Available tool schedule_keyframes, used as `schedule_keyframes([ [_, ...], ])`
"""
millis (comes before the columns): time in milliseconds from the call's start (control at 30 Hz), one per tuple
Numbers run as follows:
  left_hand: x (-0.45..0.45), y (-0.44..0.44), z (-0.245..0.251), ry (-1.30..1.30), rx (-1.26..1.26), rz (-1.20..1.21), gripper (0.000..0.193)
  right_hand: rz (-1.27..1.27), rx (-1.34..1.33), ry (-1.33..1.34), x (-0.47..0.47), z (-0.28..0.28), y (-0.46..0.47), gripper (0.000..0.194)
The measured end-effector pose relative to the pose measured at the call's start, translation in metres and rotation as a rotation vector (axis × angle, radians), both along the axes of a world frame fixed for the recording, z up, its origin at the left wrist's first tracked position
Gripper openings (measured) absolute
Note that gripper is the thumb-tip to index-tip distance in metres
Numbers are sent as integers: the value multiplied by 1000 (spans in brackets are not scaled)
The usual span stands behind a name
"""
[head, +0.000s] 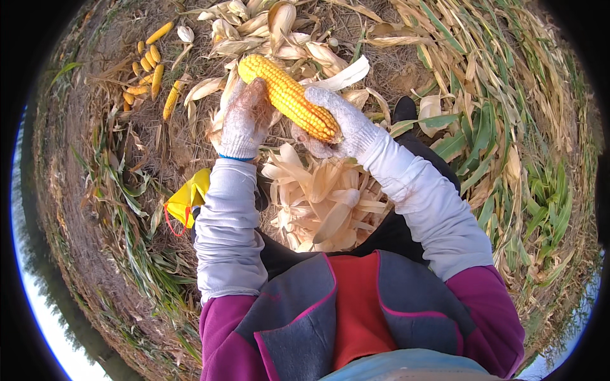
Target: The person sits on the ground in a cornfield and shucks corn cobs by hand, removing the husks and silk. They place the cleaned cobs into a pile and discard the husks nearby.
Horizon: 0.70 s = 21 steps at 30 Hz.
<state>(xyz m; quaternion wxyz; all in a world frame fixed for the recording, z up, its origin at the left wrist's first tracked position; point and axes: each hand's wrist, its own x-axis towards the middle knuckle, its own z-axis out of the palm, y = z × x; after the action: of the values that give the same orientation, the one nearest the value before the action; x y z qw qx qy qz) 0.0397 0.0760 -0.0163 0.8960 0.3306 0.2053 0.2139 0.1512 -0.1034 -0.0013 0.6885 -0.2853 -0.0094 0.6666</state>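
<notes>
A husked yellow corn cob [290, 97] lies slanted between my two gloved hands. My right hand [338, 121], in a whitish knitted glove, is closed around the cob's lower right end. At the cob's upper left end is my left hand [245, 112], with brown corn silk over its thumb side and pale husk along its outer side; whether its fingers grip the cob or the husk I cannot tell. Below the hands, a heap of loose dry husks [329, 205] lies between my legs. Beyond the cob, several ears in dry husks [324, 57] lie on the soil.
Several bare corn cobs [157, 81] lie on the ground at upper left. A yellow bag or cloth [190, 193] with a red cord is beside my left forearm. Cut corn stalks [505, 95] with dry and green leaves cover the right side; green leaves [138, 243] lie at left.
</notes>
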Motion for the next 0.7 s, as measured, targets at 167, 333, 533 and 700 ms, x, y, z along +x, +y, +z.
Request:
schedule_keyframes([
  [167, -6, 17, 7, 245, 226, 225, 32, -29, -26, -1043, -11, -4, 14, 64],
  [333, -17, 33, 9, 295, 149, 344, 39, -193, 9, -652, -12, -7, 13, 54],
  [533, -39, 38, 20, 723, 1096, -330, 36, -362, -137, -135, 12, -21, 8, 37],
  [700, -43, 28, 29, 745, 1521, 155, 95, -405, -246, -284, 30, -17, 4, 32],
])
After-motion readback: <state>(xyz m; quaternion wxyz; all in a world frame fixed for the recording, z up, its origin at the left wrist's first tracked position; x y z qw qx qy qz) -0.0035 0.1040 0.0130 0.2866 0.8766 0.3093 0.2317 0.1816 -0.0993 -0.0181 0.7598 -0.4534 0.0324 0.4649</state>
